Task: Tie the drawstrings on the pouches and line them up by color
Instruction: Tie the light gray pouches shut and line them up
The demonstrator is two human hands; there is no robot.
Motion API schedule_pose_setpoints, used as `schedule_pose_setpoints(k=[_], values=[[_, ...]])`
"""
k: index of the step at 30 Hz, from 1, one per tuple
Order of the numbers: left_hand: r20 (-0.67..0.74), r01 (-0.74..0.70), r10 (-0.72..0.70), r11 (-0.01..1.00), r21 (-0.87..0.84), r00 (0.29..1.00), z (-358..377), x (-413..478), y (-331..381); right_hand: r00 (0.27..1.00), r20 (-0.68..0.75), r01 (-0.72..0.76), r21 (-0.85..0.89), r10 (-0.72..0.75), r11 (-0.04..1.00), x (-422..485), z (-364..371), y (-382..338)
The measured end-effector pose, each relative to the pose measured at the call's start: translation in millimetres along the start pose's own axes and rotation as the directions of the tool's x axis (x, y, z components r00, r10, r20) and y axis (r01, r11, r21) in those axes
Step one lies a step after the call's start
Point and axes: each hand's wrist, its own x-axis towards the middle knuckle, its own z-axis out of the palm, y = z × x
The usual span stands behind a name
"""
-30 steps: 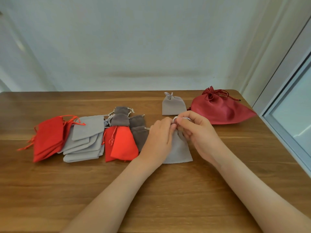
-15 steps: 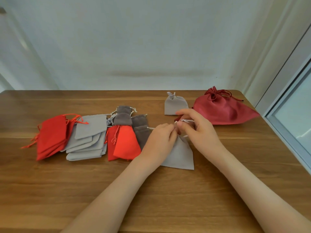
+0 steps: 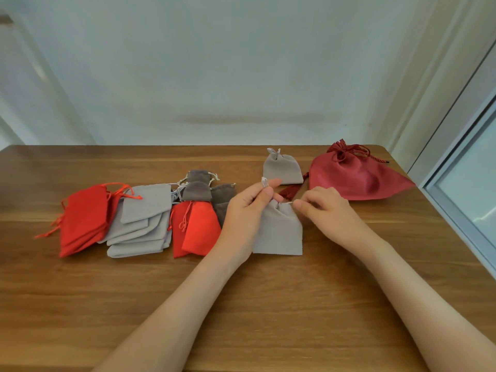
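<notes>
A light grey pouch (image 3: 279, 232) lies flat on the wooden table (image 3: 268, 304) between my hands, its mouth gathered. My left hand (image 3: 247, 210) pinches one end of the pouch's drawstring (image 3: 264, 181) and holds it up above the mouth. My right hand (image 3: 324, 208) pinches the other end of the cord at the pouch's right top corner. Behind it sit a tied light grey pouch (image 3: 281, 169) and a large tied dark red pouch (image 3: 354, 175).
To the left lie a stack of red pouches (image 3: 83, 218), a stack of light grey pouches (image 3: 142, 221), two orange-red pouches (image 3: 196, 229) and several dark grey pouches (image 3: 198, 183). A window frame (image 3: 456, 210) borders the table's right edge.
My hands have drawn apart: the left lifted its cord end up, the right pulled its end rightward, cinching the pouch's mouth. The view shifted slightly.
</notes>
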Motion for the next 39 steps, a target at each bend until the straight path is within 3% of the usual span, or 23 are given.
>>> schedule_pose_setpoints(k=[2, 5, 9, 13, 18, 27, 31, 39], values=[[0.015, 0.005, -0.006, 0.999, 0.053, 1.000, 0, 1, -2, 0.997, -0.038, -0.064, 0.221, 0.074, 0.973, -1, -1, -1], [0.003, 0.058, -0.058, 0.992, 0.112, 0.998, 1, 2, -9, 0.981, -0.055, -0.116, 0.596, 0.185, 0.794, -2, 2, -6], [-0.035, 0.084, -0.079, 0.982, 0.167, 0.996, 2, 3, -12, 0.997, -0.027, -0.032, 0.746, 0.078, 0.665, -1, 7, -12], [-0.023, 0.035, -0.030, 0.976, 0.214, 0.999, 1, 4, -14, 0.997, 0.050, 0.011, 0.682, -0.061, 0.731, -5, 14, -17], [0.012, 0.009, -0.012, 0.963, 0.270, 1.000, 1, 4, -14, 0.983, -0.097, 0.180, 0.410, -0.154, 0.894, -7, 23, -16], [0.192, -0.249, 0.169, 0.798, 0.549, 0.967, 4, 2, -18, 0.967, -0.175, 0.234, 0.308, -0.187, 0.922, -4, 31, -11], [0.099, -0.234, 0.214, 0.819, 0.524, 0.972, 3, 3, -18, 0.970, -0.145, 0.228, 0.280, -0.193, 0.932, -5, 30, -14], [0.011, -0.175, 0.192, 0.864, 0.471, 0.981, 3, 3, -18, 0.972, -0.219, 0.161, 0.344, -0.088, 0.925, -9, 27, -20]])
